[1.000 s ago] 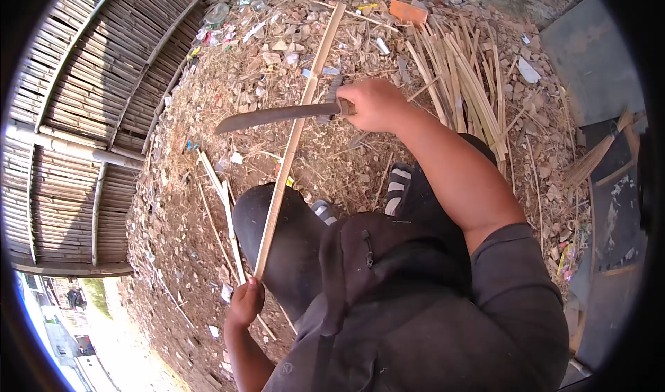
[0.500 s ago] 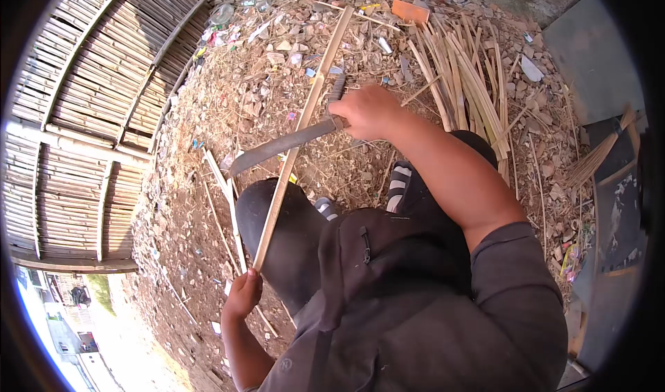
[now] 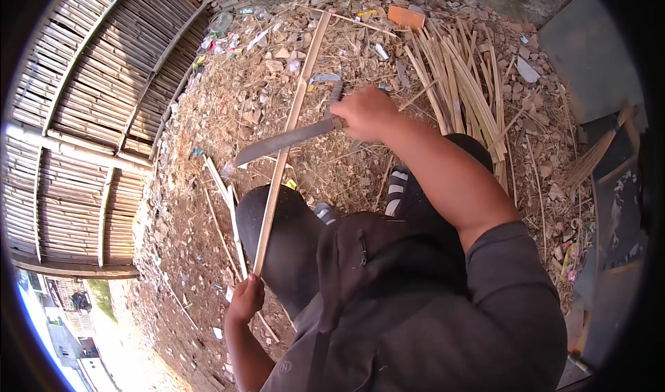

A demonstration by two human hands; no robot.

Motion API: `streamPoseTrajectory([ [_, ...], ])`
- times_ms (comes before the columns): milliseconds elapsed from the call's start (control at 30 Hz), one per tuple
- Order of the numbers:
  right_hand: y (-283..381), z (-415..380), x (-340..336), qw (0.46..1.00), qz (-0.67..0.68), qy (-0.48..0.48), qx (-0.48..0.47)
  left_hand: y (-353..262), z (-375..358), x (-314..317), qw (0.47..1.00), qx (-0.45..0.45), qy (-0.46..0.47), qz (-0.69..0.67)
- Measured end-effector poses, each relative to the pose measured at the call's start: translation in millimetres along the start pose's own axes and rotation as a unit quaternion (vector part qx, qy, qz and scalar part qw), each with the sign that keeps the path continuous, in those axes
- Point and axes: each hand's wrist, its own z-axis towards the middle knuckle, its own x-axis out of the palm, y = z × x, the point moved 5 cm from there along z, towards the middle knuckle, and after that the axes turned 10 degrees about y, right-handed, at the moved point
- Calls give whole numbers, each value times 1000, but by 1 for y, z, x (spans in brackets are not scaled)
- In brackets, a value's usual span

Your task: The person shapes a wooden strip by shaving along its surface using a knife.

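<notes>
My right hand (image 3: 367, 113) is closed round the handle of a machete (image 3: 284, 143), whose dark blade points left. The blade lies across a long, pale bamboo strip (image 3: 298, 104) and overlaps it near its middle. At the strip's lower end, my left hand (image 3: 246, 299) grips it with closed fingers. From there the strip slants up over my left knee (image 3: 267, 215) toward the rubble at the top. Part of the machete's handle is hidden inside my right fist.
A heap of split bamboo strips (image 3: 460, 80) lies at the upper right. More thin strips (image 3: 225, 198) rest on the ground beside my left knee. Rubble and litter cover the ground. A bamboo wall (image 3: 83, 136) stands at left, and a stick broom (image 3: 592, 160) at right.
The far end of the bamboo strip has swung left and slightly down. The machete blade has shifted a little right along with it, while both hands keep their grip.
</notes>
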Motion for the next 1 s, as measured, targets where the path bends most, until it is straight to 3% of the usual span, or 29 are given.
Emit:
streamPoseTrajectory([
  [100, 22, -3, -1, 996, -56, 3, -75, 16, 10, -6, 999, 47, 16, -22],
  [167, -26, 7, 4, 990, 96, -1, 100, 37, 12, -14, 996, 90, -15, 23],
  [200, -48, 8, 9, 968, 168, -6, 187, 37, 8, -12, 998, 66, -12, 7],
  [233, -51, 10, 16, 972, 153, 43, 172, 26, 8, -13, 999, 50, -10, -5],
  [333, -46, 8, 16, 977, 121, 28, 173, 5, -1, -9, 999, 22, 7, -22],
  [533, 8, 1, -1, 1000, 23, 6, -13, 2, 3, 3, 998, 9, 40, -55],
  [667, 19, 5, 9, 986, -55, -72, -137, 7, 9, 3, 999, 17, 24, -24],
  [700, -4, 11, 7, 999, -6, -32, -25, 15, 7, -1, 999, 28, 20, -7],
  [800, -53, 15, 32, 979, 112, -28, 170, 0, 2, -5, 1000, 26, 2, 4],
  [967, -32, 6, 10, 983, 99, 40, 151, -7, -3, -5, 1000, 6, -3, 28],
  [1000, -28, 5, 11, 984, 101, 44, 141, -8, -2, -5, 996, 41, -43, 62],
])
